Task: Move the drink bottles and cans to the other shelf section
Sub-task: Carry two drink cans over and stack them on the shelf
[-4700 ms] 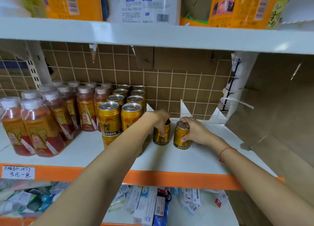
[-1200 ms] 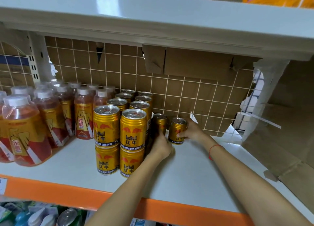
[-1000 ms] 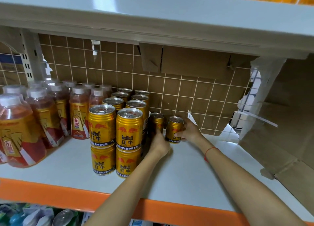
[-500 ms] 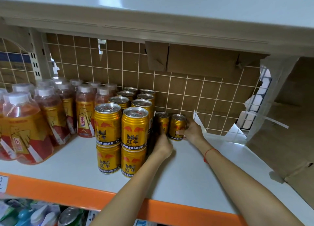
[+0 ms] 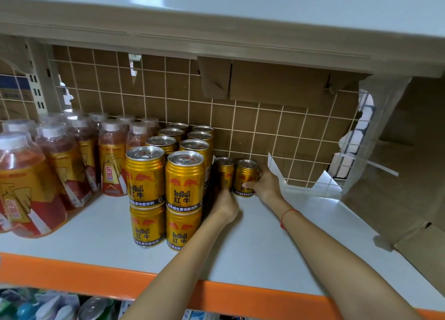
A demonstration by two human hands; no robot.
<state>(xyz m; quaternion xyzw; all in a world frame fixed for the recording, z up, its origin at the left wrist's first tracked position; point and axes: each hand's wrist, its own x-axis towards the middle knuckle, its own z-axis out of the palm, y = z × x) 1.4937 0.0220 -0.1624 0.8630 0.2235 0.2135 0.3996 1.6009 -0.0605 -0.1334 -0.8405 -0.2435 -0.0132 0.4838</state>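
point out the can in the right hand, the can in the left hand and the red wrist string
can in the right hand (image 5: 245, 175), head view, upper gold side wall
can in the left hand (image 5: 224, 169), head view, shaded side wall above the fingers
red wrist string (image 5: 287, 214), head view, strand across the right wrist

Each hand's grip holds a gold can at the shelf (image 5: 252, 252) back: left hand (image 5: 225, 205), left can (image 5: 224, 173); right hand (image 5: 266, 187), right can (image 5: 245, 177).

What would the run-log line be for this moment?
stage: placing cans at shelf back | left hand: grips left can | right hand: grips right can | both cans upright on shelf beside stacked cans
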